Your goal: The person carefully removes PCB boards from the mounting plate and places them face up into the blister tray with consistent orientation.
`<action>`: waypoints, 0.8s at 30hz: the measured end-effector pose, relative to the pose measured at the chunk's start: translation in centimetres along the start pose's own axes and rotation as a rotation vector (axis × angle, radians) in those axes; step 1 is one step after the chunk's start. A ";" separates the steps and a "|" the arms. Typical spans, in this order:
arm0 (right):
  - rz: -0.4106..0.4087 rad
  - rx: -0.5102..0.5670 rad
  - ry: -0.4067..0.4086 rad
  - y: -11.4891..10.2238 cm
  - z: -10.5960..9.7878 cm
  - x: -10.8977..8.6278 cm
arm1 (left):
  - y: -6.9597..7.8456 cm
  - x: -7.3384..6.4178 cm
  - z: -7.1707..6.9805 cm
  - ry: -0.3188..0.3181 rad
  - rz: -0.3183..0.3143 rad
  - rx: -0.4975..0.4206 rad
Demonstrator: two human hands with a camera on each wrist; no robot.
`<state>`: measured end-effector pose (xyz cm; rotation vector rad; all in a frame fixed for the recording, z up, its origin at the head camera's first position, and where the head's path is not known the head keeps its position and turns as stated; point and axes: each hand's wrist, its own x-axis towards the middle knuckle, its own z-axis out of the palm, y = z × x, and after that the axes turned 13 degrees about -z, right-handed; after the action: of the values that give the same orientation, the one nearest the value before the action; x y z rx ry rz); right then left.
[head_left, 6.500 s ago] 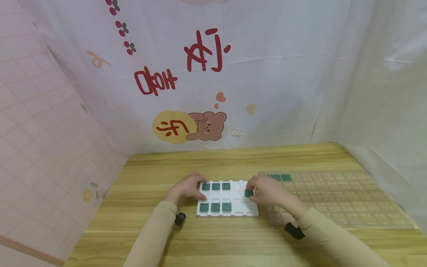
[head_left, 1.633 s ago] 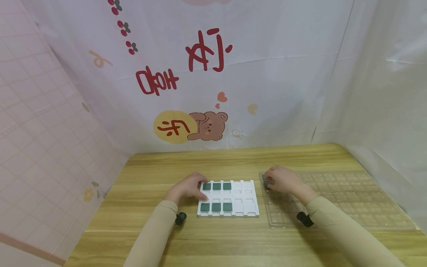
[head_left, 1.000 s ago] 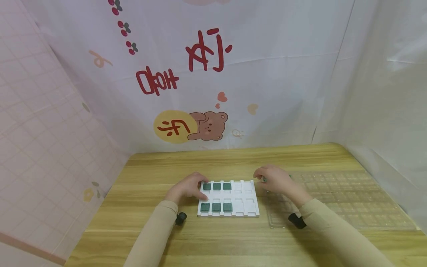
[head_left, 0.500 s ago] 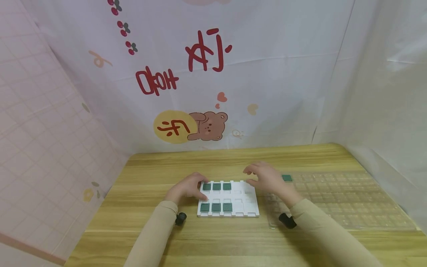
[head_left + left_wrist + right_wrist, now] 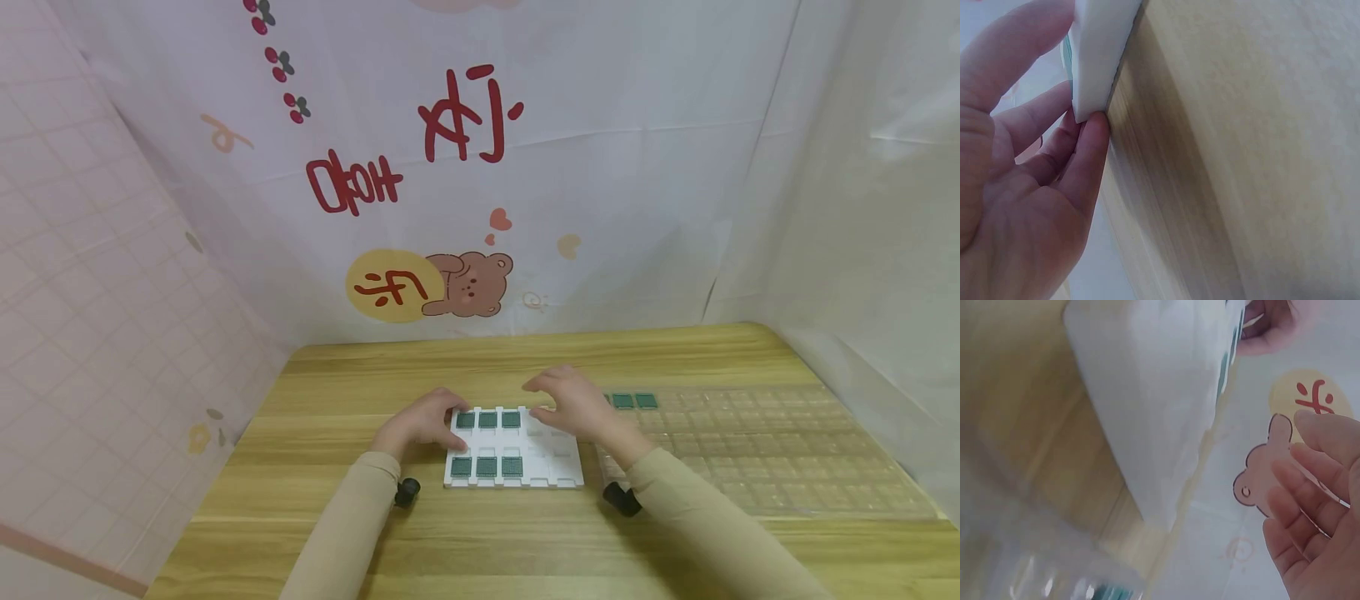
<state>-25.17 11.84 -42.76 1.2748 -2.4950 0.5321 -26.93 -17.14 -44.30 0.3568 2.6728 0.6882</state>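
Observation:
My left hand (image 5: 420,422) grips the left end of a white slotted tray (image 5: 553,468); in the left wrist view the fingers (image 5: 1088,150) touch its corner. Three small green square circuit boards (image 5: 487,419) lie in the tray's far row and three green circuit boards (image 5: 486,467) in its near row, all in the left slots. Over the far right part of the tray hovers my right hand (image 5: 577,406), fingers apart. The right wrist view shows that hand (image 5: 1322,512) with loosely bent fingers and nothing between them.
A clear plastic tray (image 5: 750,450) with many compartments spreads over the right of the wooden table (image 5: 480,542). Green circuit boards (image 5: 633,401) sit in its far left corner, partly behind my right hand. A printed cloth (image 5: 615,208) hangs behind the table.
My right hand held a green circuit board over the white tray, then took it to the clear tray's far left corner. Now free of it, the hand has moved left. My left hand stays put.

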 end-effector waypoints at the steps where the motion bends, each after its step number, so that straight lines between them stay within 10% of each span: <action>1: -0.005 0.004 0.000 -0.1 0.2 0.1 | 0.0 0.0 0.0 0.000 -0.002 0.000; 24: 0.107 -0.014 -0.195 -1.4 2.9 1.9 | -0.1 0.1 0.2 0.003 -0.006 -0.005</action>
<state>-25.36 8.47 -44.26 1.2484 -2.7345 0.4313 -26.97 -17.07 -44.51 0.3471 2.6740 0.6940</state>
